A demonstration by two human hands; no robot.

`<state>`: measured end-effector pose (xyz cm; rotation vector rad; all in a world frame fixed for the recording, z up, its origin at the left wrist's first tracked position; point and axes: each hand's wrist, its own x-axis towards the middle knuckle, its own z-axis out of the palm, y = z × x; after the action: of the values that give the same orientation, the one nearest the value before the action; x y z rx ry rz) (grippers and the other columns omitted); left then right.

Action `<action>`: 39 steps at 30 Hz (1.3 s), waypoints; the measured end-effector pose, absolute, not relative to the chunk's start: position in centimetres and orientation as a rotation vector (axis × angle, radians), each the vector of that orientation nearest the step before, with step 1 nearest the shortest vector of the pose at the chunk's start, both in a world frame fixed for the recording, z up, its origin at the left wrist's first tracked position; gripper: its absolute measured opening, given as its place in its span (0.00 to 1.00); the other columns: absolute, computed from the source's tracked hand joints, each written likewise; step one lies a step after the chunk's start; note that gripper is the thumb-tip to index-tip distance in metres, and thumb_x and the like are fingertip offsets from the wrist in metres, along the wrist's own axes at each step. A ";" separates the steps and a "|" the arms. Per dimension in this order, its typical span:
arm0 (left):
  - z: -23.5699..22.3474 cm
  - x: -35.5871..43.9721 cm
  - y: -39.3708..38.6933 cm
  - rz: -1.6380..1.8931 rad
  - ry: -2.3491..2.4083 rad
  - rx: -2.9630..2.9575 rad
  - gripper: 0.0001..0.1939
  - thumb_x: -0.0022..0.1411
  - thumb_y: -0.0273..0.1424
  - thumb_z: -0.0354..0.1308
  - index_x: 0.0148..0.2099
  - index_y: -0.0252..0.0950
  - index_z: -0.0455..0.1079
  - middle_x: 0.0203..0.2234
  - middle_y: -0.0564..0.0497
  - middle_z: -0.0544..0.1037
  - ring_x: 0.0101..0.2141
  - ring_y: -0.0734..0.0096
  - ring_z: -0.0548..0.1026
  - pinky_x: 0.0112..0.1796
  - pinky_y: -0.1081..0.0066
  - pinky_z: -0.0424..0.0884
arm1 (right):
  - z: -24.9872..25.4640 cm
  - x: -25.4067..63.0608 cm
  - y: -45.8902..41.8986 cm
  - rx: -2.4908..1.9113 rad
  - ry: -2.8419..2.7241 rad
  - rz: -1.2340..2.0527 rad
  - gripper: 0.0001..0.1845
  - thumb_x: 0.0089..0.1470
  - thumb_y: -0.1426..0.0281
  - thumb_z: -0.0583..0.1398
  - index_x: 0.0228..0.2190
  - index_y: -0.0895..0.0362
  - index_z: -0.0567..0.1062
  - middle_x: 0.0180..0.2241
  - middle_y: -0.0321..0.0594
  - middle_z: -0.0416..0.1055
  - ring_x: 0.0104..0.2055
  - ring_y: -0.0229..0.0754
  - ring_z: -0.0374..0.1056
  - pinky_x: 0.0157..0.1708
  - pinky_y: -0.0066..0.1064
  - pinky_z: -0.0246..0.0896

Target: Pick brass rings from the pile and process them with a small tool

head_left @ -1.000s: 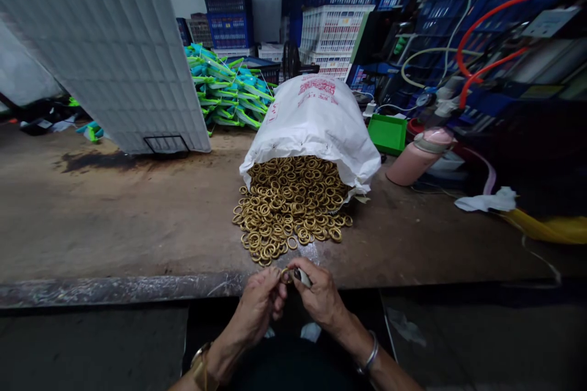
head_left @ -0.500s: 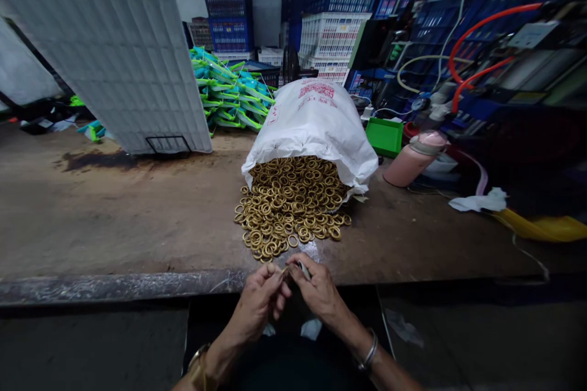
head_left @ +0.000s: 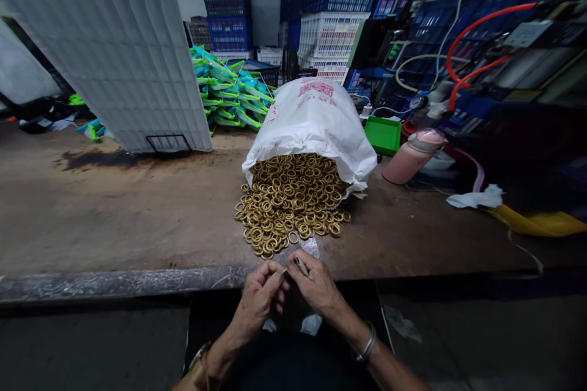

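Just off the table's front edge, my left hand point(head_left: 260, 293) pinches a gold-coloured ring point(head_left: 285, 271), mostly hidden by the fingers. Close beside it, my right hand point(head_left: 316, 284) is closed around a small grey tool point(head_left: 301, 266); only one end shows, so its kind is unclear. The right fingertips meet the ring's near side. Ahead of both hands lies a heap of gold-coloured rings point(head_left: 288, 201), spilling from the mouth of a white woven sack point(head_left: 316, 116) that rests on its side.
The brown table point(head_left: 137, 214) stretches to both sides. A tall whitish ribbed panel point(head_left: 132, 55) stands left, with green and blue plastic pieces point(head_left: 233, 95) behind. To the right are a green tray point(head_left: 383, 135), a pink bottle point(head_left: 413, 159) and red hoses point(head_left: 458, 49).
The hands stay close together with only slight finger movement. My right hand has turned a little, showing more of the grey tool. The heap and sack look the same.
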<state>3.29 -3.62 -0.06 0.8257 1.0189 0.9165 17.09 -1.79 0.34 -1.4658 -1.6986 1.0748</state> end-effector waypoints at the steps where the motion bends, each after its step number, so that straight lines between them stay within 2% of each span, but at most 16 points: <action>1: -0.2 3.3 -3.6 0.925 1.002 0.809 0.13 0.52 0.40 0.57 0.29 0.34 0.63 0.20 0.55 0.69 0.16 0.82 0.62 0.17 0.79 0.60 | 0.3 17.1 -1.8 -1.463 -1.690 1.071 0.14 0.53 0.63 0.50 0.21 0.57 0.64 0.19 0.29 0.57 0.23 0.32 0.53 0.22 0.23 0.48; 7: -0.4 3.2 -3.8 0.964 0.907 0.739 0.13 0.53 0.39 0.55 0.29 0.35 0.61 0.20 0.57 0.67 0.15 0.84 0.61 0.17 0.80 0.60 | 0.2 16.9 -1.7 -1.426 -1.681 1.099 0.14 0.53 0.64 0.50 0.20 0.57 0.62 0.19 0.29 0.56 0.23 0.32 0.52 0.24 0.23 0.48; 13: -0.1 3.2 -3.8 0.995 0.806 0.623 0.12 0.53 0.38 0.57 0.31 0.35 0.60 0.21 0.56 0.67 0.16 0.84 0.60 0.18 0.79 0.61 | -0.2 17.1 -1.5 -1.451 -1.691 1.076 0.13 0.54 0.64 0.48 0.22 0.57 0.63 0.19 0.31 0.59 0.23 0.33 0.56 0.25 0.24 0.50; 19: -0.6 3.0 -3.8 1.028 0.815 0.699 0.10 0.55 0.36 0.55 0.32 0.35 0.60 0.22 0.56 0.67 0.17 0.84 0.61 0.19 0.79 0.61 | -0.5 17.2 -2.1 -1.459 -1.956 0.950 0.07 0.50 0.73 0.49 0.24 0.55 0.65 0.19 0.32 0.63 0.22 0.34 0.59 0.24 0.24 0.48; 27: -1.0 2.8 -4.0 1.039 0.863 0.796 0.09 0.57 0.35 0.53 0.31 0.35 0.60 0.20 0.57 0.66 0.16 0.84 0.61 0.20 0.79 0.62 | -0.2 16.6 -2.4 -1.498 -2.107 0.905 0.12 0.44 0.80 0.48 0.28 0.55 0.66 0.23 0.34 0.69 0.25 0.35 0.64 0.26 0.23 0.48; 32: -0.7 2.6 -4.6 1.050 0.801 0.784 0.08 0.58 0.33 0.52 0.30 0.35 0.61 0.20 0.56 0.67 0.16 0.83 0.63 0.20 0.78 0.63 | -0.8 17.4 -1.4 -1.809 -2.185 0.652 0.14 0.42 0.81 0.49 0.31 0.56 0.67 0.22 0.37 0.69 0.25 0.37 0.64 0.24 0.26 0.43; 35: -0.1 2.6 -4.9 1.047 0.696 0.657 0.06 0.58 0.32 0.52 0.32 0.35 0.61 0.23 0.54 0.69 0.18 0.80 0.65 0.21 0.75 0.66 | -1.1 17.8 -0.1 -1.916 -2.119 0.491 0.15 0.42 0.82 0.49 0.32 0.56 0.67 0.23 0.38 0.69 0.24 0.38 0.63 0.24 0.27 0.43; 39: 0.3 2.5 -4.6 1.042 0.697 0.517 0.07 0.57 0.32 0.53 0.30 0.32 0.62 0.30 0.47 0.72 0.24 0.77 0.68 0.22 0.75 0.66 | -1.0 17.4 1.7 -1.830 -2.022 0.414 0.13 0.46 0.79 0.49 0.33 0.56 0.67 0.25 0.37 0.70 0.27 0.37 0.64 0.26 0.26 0.45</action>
<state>2.46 -4.63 0.34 0.5173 0.6973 1.0424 17.42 1.72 -1.00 -1.8305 -2.0220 0.4144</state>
